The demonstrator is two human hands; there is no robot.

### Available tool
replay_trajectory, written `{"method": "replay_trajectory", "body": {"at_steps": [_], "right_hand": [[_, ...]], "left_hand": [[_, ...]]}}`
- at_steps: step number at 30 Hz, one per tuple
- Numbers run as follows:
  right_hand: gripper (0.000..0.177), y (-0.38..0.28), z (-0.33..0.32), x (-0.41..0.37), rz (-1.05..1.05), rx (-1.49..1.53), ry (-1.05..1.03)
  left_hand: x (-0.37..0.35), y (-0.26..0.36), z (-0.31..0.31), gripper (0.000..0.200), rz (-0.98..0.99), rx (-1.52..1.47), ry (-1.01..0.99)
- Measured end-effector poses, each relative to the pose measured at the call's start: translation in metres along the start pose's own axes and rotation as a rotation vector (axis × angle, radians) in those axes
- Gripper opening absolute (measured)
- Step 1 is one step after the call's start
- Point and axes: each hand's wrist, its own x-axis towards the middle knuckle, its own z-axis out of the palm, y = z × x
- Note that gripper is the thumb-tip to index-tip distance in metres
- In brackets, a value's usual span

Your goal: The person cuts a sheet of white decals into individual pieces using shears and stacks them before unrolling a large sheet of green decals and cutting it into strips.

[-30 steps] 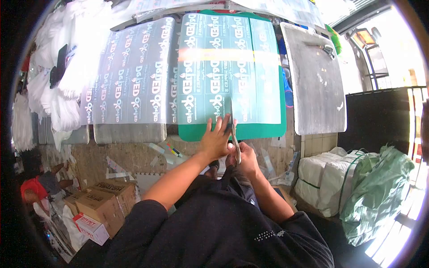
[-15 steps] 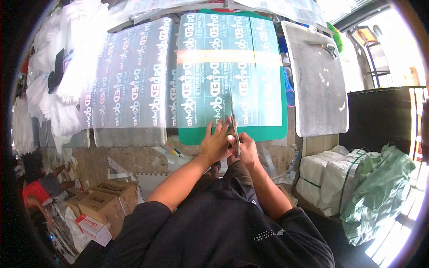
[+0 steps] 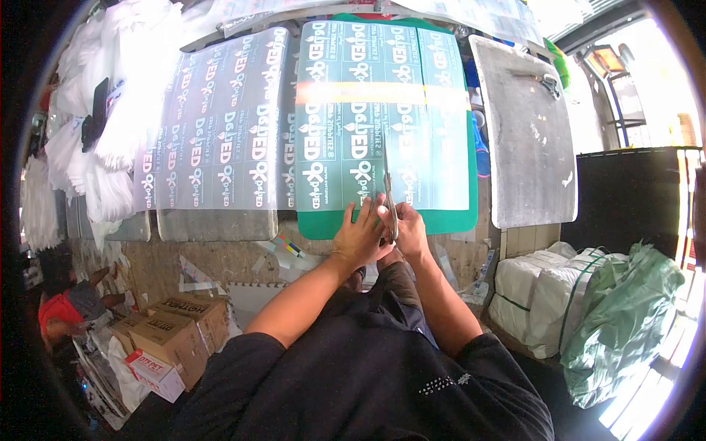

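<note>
A clear film sheet (image 3: 334, 158) printed with white lettering lies on a green board (image 3: 360, 223) in front of me. My right hand (image 3: 409, 234) grips a pair of scissors (image 3: 390, 192) by the handles, blades pointing away from me along a gap between printed columns. On the sheet's near edge, just left of the scissors, rests my left hand (image 3: 360, 231) with its fingers spread. Its thumb side comes close to the scissor handles, and part of the right hand's grip is hidden behind them.
Another printed sheet (image 3: 213, 125) lies to the left, beside piled white material (image 3: 132, 88). A grey board (image 3: 526, 140) at right carries another pair of scissors (image 3: 549, 84). Wrapped bales (image 3: 540, 294) stand lower right; cardboard boxes (image 3: 173, 334) and a person in red (image 3: 62, 316) are lower left.
My right hand and the scissors have shifted slightly forward along the sheet. My left hand stays at the near edge. The view has moved a little, and the person at lower left has changed posture.
</note>
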Motion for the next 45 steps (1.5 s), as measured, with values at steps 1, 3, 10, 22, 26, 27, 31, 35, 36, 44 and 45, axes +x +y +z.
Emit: {"method": "replay_trajectory", "body": {"at_steps": [1, 3, 10, 22, 26, 27, 31, 35, 36, 44, 45], "right_hand": [[0.052, 0.000, 0.000, 0.001, -0.002, -0.041, 0.001], [0.054, 0.007, 0.002, 0.007, -0.021, -0.050, 0.011], [0.051, 0.012, 0.005, 0.024, -0.073, -0.059, 0.026], [0.048, -0.010, 0.013, 0.032, -0.052, 0.020, 0.022], [0.059, -0.013, 0.012, 0.041, -0.077, -0.051, 0.001], [0.059, -0.012, 0.012, 0.045, -0.085, -0.010, 0.001], [0.060, -0.012, 0.011, 0.053, -0.105, 0.002, -0.013], [0.058, -0.021, 0.012, 0.053, -0.066, 0.002, -0.010], [0.058, -0.022, 0.012, 0.057, -0.080, -0.010, 0.002], [0.057, -0.034, 0.017, 0.074, -0.077, 0.001, 0.022], [0.057, -0.037, 0.017, 0.076, -0.069, -0.001, 0.018]], "left_hand": [[0.000, 0.000, 0.000, 0.079, 0.000, 0.001, 0.000], [0.000, 0.000, 0.000, 0.080, -0.004, 0.006, -0.035], [0.000, 0.000, -0.001, 0.075, -0.012, 0.031, -0.054], [0.000, 0.000, 0.002, 0.084, 0.000, 0.020, 0.006], [0.004, 0.003, -0.006, 0.075, -0.010, 0.047, 0.004], [0.004, 0.003, -0.007, 0.077, -0.010, 0.043, 0.000], [0.002, 0.003, -0.002, 0.079, -0.009, 0.020, 0.018], [0.003, 0.002, -0.002, 0.077, -0.013, 0.021, -0.005], [0.003, 0.002, -0.003, 0.076, -0.012, 0.024, -0.007], [0.003, 0.002, -0.004, 0.075, -0.012, -0.010, 0.034], [0.004, 0.002, -0.004, 0.076, -0.013, -0.022, 0.018]]}}
